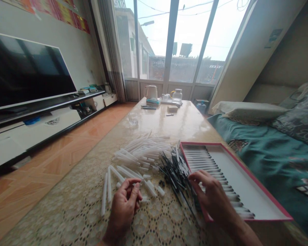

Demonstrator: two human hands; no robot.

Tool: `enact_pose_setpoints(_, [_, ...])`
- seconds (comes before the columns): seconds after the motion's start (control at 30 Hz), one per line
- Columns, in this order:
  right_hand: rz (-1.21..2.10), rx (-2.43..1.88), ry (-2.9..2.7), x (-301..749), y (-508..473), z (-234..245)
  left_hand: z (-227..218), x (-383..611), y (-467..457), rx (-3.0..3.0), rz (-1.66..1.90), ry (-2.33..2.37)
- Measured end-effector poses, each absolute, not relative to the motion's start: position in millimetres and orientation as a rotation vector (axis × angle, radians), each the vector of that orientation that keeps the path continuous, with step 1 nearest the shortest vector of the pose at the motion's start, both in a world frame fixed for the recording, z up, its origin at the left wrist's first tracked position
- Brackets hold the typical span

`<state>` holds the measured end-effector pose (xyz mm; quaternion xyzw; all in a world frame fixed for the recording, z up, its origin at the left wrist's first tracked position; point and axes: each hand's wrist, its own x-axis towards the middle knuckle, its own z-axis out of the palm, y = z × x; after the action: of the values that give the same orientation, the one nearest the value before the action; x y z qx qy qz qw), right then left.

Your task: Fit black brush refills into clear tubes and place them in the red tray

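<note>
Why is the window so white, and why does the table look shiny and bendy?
In the head view, bright daylight washes the window nearly white, glare shines on the glossy table, and the wide lens curves straight edges, like the television.

A flat television point(28, 71) sits on a low white stand point(36, 128) along the left wall, above an orange tiled floor point(53, 164). At the far end of the table point(184, 123) stand a white kettle point(151, 92), a glass jug point(177, 95) and a drinking glass point(132, 118), below tall windows point(187, 41). A bed with a teal cover point(279, 160) lies on the right.
</note>
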<state>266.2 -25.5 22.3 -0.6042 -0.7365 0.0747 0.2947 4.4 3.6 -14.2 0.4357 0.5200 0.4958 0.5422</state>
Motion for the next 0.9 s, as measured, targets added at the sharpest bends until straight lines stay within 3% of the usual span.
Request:
enact_pose_setpoints(0.27, [0.085, -1.584, -2.150, 187.1, -24.9, -9.2, -15.4, 0.3, 5.5, 1.053, 1.206, 1.260])
enact_pose_setpoints(0.43, [-0.115, -1.648, -2.154, 182.5, -19.6, -28.7, -14.0, 0.1, 4.3, 1.086, 1.215, 1.251])
enact_pose_setpoints(0.63, [-0.112, -1.725, -2.070, 191.6, -22.9, -29.9, -10.8, 0.7, 4.4, 1.207, 1.156, 1.308])
enact_pose_setpoints(0.9, [-0.107, -1.683, -1.963, 195.6, -21.9, -24.4, -9.6, 5.0, -8.0, 2.014, 0.926, 1.266])
